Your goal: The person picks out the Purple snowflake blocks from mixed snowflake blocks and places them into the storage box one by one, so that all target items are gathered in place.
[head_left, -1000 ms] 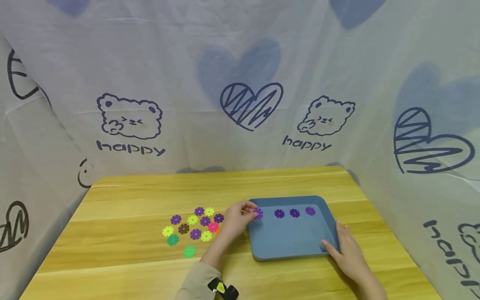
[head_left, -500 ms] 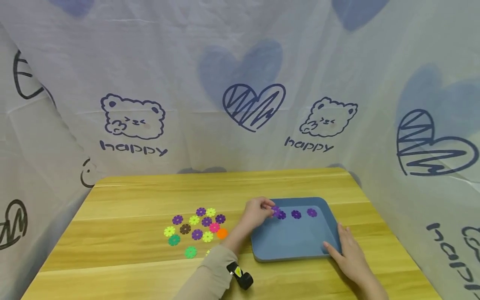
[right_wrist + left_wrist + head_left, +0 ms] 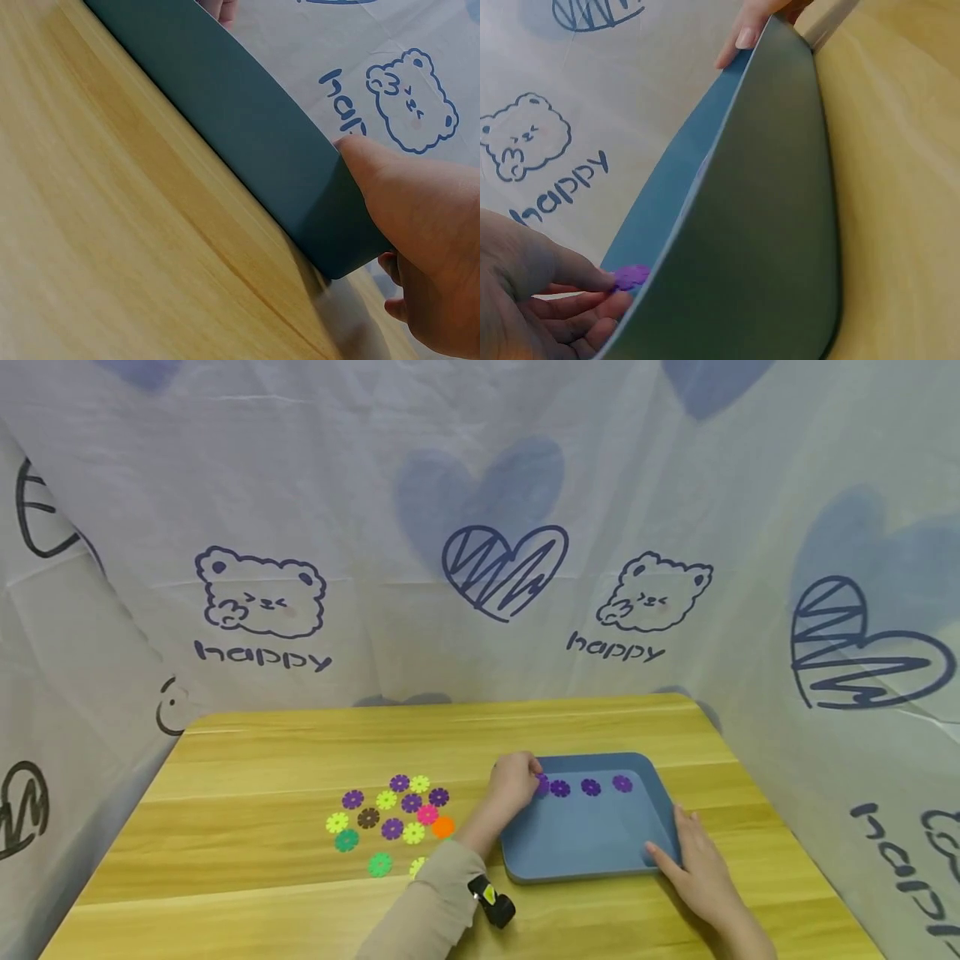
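Note:
A blue tray (image 3: pixel 585 839) lies on the wooden table with purple notched discs (image 3: pixel 591 787) in a row along its far side. The left hand (image 3: pixel 514 783) is at the tray's far left corner; in the left wrist view its thumb and fingers pinch a purple disc (image 3: pixel 632 277) just inside the wall. The right hand (image 3: pixel 701 870) grips the tray's near right corner, thumb over the rim and the other fingers along the outer side. In the right wrist view that hand (image 3: pixel 427 225) partly hides the corner of the tray.
Left of the tray lie several loose discs: purple, yellow, green (image 3: pixel 380 864), a brown one (image 3: pixel 368 818), a pink one (image 3: pixel 427 814) and an orange one (image 3: pixel 442 827). A printed cloth (image 3: pixel 360 527) hangs behind and beside the table. A black band (image 3: pixel 492 902) is on the left wrist.
The left hand has moved right over the tray with its purple disc, then slightly back left, bringing the disc beside the row's left end. The right hand has kept its place on the tray.

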Demonstrator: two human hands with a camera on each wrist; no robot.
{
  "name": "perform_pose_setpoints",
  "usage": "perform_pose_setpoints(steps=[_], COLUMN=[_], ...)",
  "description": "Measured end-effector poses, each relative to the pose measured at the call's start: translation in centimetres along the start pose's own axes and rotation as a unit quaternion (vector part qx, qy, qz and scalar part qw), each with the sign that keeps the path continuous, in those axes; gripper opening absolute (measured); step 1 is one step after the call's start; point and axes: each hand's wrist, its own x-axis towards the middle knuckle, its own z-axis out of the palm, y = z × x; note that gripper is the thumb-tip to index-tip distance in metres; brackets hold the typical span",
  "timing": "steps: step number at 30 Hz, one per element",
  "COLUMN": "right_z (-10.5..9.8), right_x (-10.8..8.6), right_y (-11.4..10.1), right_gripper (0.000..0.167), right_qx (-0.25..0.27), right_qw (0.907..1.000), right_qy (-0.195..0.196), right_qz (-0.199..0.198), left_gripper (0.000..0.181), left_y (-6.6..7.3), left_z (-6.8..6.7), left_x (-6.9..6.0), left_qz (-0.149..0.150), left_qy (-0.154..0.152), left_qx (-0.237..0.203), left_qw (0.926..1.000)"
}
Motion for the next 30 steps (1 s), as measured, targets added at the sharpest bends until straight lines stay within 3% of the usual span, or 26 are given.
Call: perform_pose_setpoints(steps=[2, 7, 10, 12, 18, 23, 30], right_z=[0.0, 0.1, 0.2, 0.2, 0.2, 0.1, 0.0], right_x=[0.0, 0.1, 0.1, 0.1, -0.2, -0.1, 0.0], right_y=[0.0, -0.2, -0.3, -0.4, -0.4, -0.3, -0.3], right_gripper=[0.085, 0.084, 0.084, 0.084, 0.084, 0.084, 0.085], right_qx=[-0.001, 0.0, 0.004, 0.008, 0.008, 0.001, -0.006], right_qw=[1.0, 0.9999, 0.9999, 0.9998, 0.9999, 1.0, 0.9999], right_qy=[0.001, 0.009, 0.012, 0.012, 0.007, 0.007, 0.005], right_qz=[-0.002, -0.006, -0.009, -0.01, -0.004, -0.006, -0.007], left_gripper=[0.012, 0.013, 0.015, 0.015, 0.018, 0.022, 0.026], left_y=[-0.1, -0.6, -1.0, -1.4, -2.7, -3.2, -4.6], left_z=[-0.1, 0.0, -0.2, -0.5, -1.7, -3.3, -6.2], left_x=[0.2, 0.6, 0.7, 0.6, -0.3, -1.5, -3.6], left_qz=[0.011, 0.018, 0.004, -0.009, -0.008, -0.019, -0.033], left_qy=[0.0, -0.011, -0.019, -0.026, -0.024, -0.014, 0.017], left_qx=[0.035, 0.048, 0.008, -0.046, -0.197, -0.253, -0.277], left_qw=[0.9993, 0.9986, 0.9998, 0.9986, 0.9801, 0.9671, 0.9603])
